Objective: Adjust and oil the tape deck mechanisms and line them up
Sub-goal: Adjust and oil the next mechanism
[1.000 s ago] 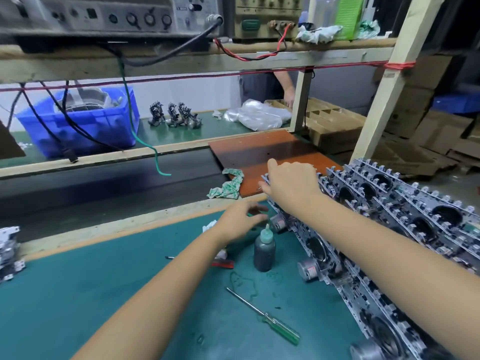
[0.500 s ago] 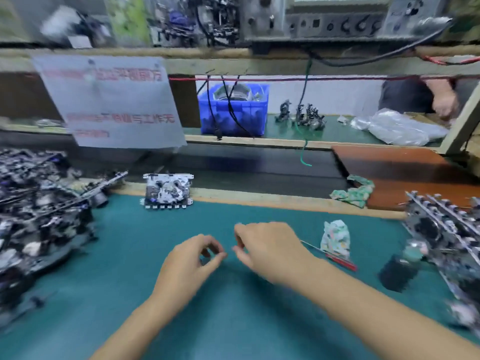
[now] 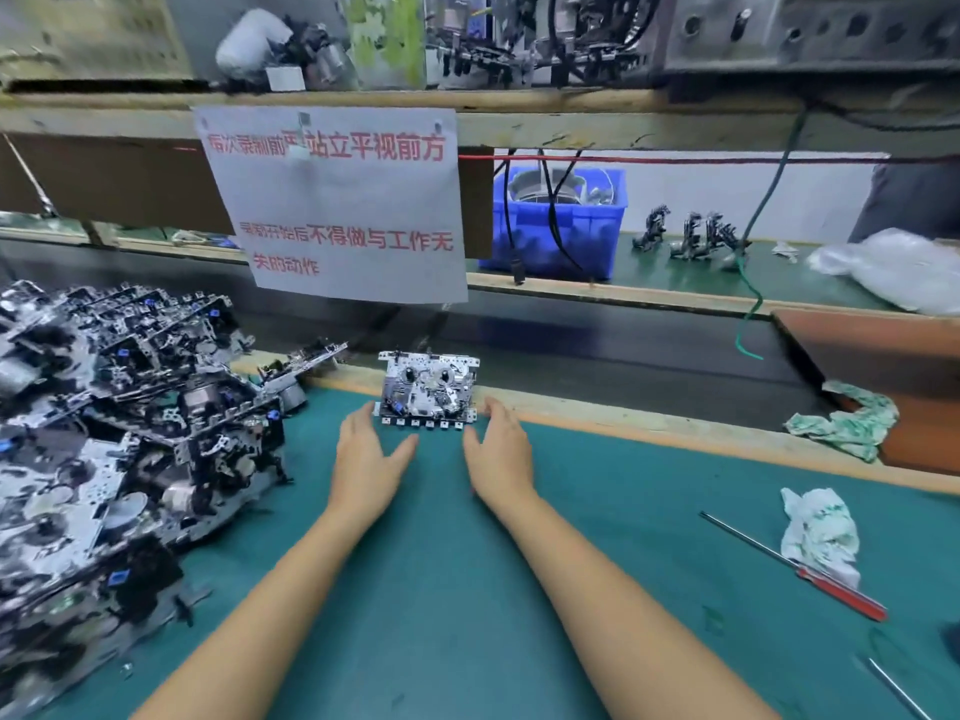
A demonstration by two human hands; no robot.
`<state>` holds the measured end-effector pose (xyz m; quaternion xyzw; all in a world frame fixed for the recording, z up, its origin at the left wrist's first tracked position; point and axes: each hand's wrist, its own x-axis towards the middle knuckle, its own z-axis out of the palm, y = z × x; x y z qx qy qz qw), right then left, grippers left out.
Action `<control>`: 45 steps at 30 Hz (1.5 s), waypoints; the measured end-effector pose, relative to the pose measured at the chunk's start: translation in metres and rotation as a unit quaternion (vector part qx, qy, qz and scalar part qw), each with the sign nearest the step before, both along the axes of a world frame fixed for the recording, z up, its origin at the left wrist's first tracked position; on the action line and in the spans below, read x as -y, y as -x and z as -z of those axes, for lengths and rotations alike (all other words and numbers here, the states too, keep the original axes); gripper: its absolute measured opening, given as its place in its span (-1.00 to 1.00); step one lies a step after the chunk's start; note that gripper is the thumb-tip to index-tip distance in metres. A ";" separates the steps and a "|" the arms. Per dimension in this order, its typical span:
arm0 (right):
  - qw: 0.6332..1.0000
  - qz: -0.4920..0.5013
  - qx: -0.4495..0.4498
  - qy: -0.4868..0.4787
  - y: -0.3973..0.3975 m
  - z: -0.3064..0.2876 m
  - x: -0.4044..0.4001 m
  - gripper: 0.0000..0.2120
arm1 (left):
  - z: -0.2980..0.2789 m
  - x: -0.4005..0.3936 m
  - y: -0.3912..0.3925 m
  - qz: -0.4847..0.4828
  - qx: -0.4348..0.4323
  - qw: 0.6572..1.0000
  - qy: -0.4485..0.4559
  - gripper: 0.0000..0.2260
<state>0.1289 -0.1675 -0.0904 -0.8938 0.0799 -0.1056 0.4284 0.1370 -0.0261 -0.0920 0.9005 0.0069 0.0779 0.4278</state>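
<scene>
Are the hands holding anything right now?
No. Both hands, left and right, are open, reaching either side of the lone mechanism, not gripping it.

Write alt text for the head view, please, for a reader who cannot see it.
Two open hands, left hand and right hand, reach for a single tape deck mechanism on a green mat. A heap of mechanisms lies left.

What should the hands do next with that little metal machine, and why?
Probably close on the deck and pick it up. The left hand and right hand are open either side of its near edge, not yet gripping, and it stands alone at the mat's far edge.
</scene>
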 end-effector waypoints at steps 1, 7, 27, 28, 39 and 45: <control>1.000 -0.009 -0.008 0.000 -0.009 0.000 0.002 -0.60 | 0.000 0.001 -0.013 -0.010 -0.010 1.000 0.009 -0.37; 1.000 0.010 -0.012 0.001 -0.028 0.013 0.001 -0.57 | 0.004 0.006 -0.057 -0.012 -0.054 0.996 0.066 -0.59; 0.893 0.020 -0.079 -0.442 0.176 -0.030 0.124 -0.78 | -0.065 0.096 0.133 0.217 0.168 0.962 -0.013 -0.63; 0.878 0.004 -0.091 -0.469 0.189 -0.031 0.128 -0.79 | -0.070 0.103 0.142 0.229 0.159 0.960 -0.028 -0.64; 0.946 0.030 -0.131 -0.294 0.227 -0.053 0.173 -0.75 | -0.086 0.190 0.221 0.236 0.190 0.870 -0.389 -0.63; 0.945 0.091 -0.113 -0.295 0.238 -0.043 0.196 -0.70 | -0.061 0.217 0.231 0.347 0.217 0.820 -0.399 -0.43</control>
